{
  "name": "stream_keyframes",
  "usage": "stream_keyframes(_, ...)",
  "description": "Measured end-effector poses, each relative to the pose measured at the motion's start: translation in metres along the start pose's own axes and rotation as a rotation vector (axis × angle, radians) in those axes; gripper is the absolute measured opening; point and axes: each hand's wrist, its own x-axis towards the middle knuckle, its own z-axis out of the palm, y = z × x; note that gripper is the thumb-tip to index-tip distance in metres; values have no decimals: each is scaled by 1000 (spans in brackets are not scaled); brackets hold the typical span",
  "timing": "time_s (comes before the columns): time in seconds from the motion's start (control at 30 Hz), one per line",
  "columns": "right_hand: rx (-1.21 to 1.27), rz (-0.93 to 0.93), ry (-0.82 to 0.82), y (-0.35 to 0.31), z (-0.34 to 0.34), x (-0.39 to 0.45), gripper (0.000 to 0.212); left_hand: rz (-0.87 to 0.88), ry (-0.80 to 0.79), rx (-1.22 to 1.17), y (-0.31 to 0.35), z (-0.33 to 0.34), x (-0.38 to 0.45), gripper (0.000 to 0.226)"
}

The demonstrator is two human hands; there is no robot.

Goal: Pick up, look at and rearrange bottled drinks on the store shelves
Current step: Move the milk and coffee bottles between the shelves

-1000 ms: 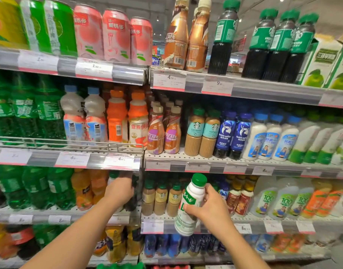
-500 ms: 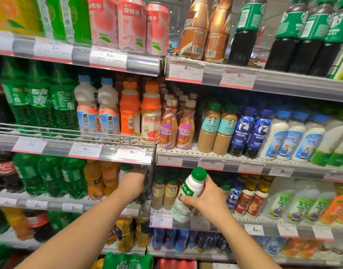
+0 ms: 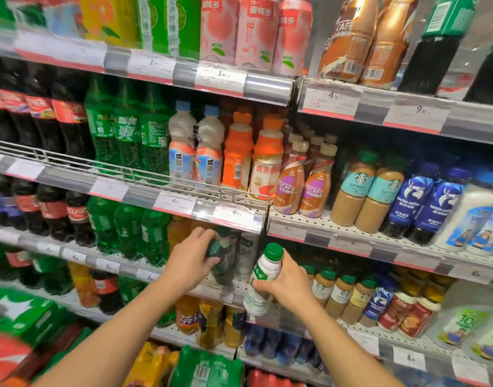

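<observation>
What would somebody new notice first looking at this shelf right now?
Two bare hands low in the middle: the right hand grips a white green-capped bottle in front of the shelf edge, and the left hand holds a dark green-capped bottle tilted out of its row. Above them stand bright orange bottles behind a wire rail.

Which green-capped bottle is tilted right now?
The dark bottle gripped by the left hand; it leans off the shelf, while the white bottle in the right hand stands nearly upright.

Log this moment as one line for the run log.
left hand: grips dark green-capped bottle at shelf | right hand: holds white plastic green-capped bottle, tilted, in front of shelf | step: rearranging
</observation>
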Motion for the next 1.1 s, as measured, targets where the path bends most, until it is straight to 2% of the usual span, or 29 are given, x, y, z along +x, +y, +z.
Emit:
stream_keyframes(0.07, 20, 13, 11, -2, 15, 10, 77, 8, 13, -11, -8, -15, -8, 44)
stream_keyframes(0.3, 22, 23, 46, -16, 52, 38, 68, -41, 55, -69, -37, -49, -40, 43)
stream_keyframes(0.43, -69, 2, 81, -20, 67, 53, 62, -55, 50, -62, -50, -56, -51, 43)
stream_keyframes(0.57, -211, -1, 24, -30, 72, 63, 50, -71, 40, -53, -55, -58, -57, 43)
stream_keyframes(0.77, -126, 96, 1, -34, 68, 84, 57, -75, 15, -43, -60, -57, -66, 43)
stream_keyframes(0.97, -181, 177, -28, -28, 70, 90, 64, -80, 7, -57, -64, -58, -71, 43)
stream_keyframes(1.1, -63, 229, -3, -28, 63, 90, 64, -75, 7, -51, -65, -57, -69, 42)
